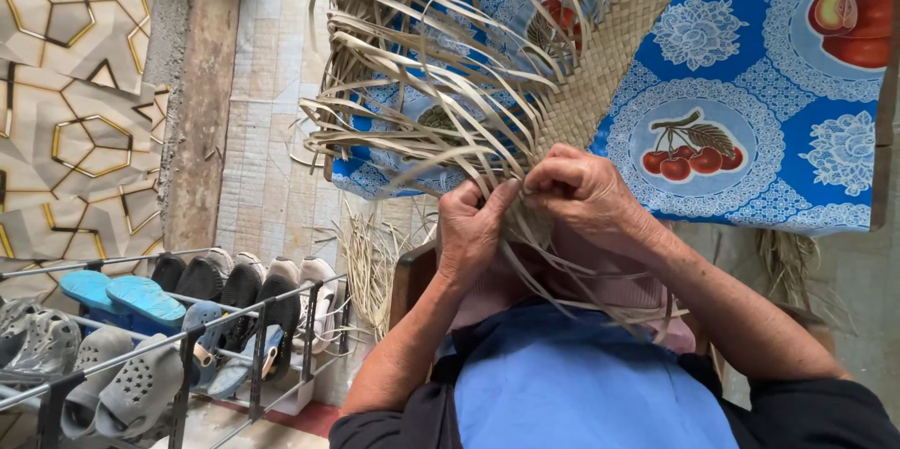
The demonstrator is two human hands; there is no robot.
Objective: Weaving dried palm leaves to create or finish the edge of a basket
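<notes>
Straw-coloured woven mat (600, 55) is lying across a table covered by a blue fruit-patterned cloth (750, 158), its finished plaited band running diagonally from upper right down to lower left, ending right at the person's hands. Loose strips (412, 83) are fanning out leftward and upward from that band's edge. The left hand (472, 229) is closing on a few strips at the mat's lower corner, fingers curled, thumb pressing upward. The right hand (586, 191) is gripping the woven edge just beside it, fingers folded over the plait; both hands are nearly touching. The working corner is sitting directly between them, slightly nearer the right hand. Further strips are trailing down over the person's lap. A shoe rack (169, 336) is standing well apart at lower left.
</notes>
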